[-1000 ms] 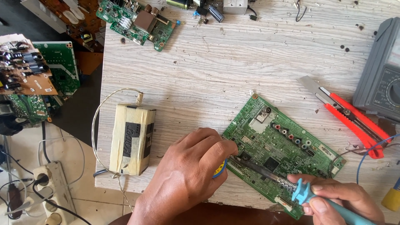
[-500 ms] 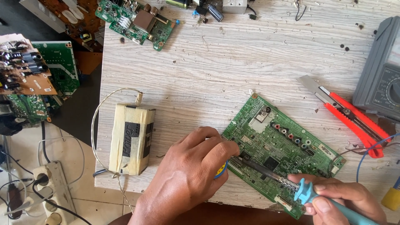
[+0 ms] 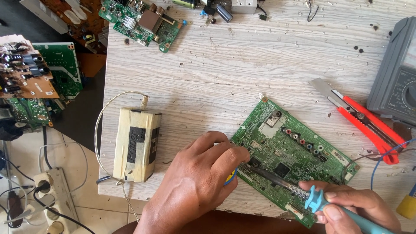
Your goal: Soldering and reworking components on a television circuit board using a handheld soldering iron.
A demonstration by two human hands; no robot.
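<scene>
A green circuit board (image 3: 299,147) lies tilted on the pale wooden table (image 3: 242,78) near its front edge. My left hand (image 3: 197,182) rests at the board's left edge, fingers curled around a small blue and yellow object that is mostly hidden. My right hand (image 3: 359,208) grips the light blue handle of a soldering iron (image 3: 281,180), whose dark metal shaft lies across the board's near edge, tip close to my left fingers.
A tape-wrapped block with a wire loop (image 3: 136,143) sits left of my hand. A red utility knife (image 3: 359,119) and a grey multimeter (image 3: 396,86) lie right. Another green board (image 3: 143,21) is at the back. More boards and a power strip (image 3: 47,190) are off the table's left.
My right hand and the soldering iron have shifted slightly along the board's near edge. My left hand has stayed in place.
</scene>
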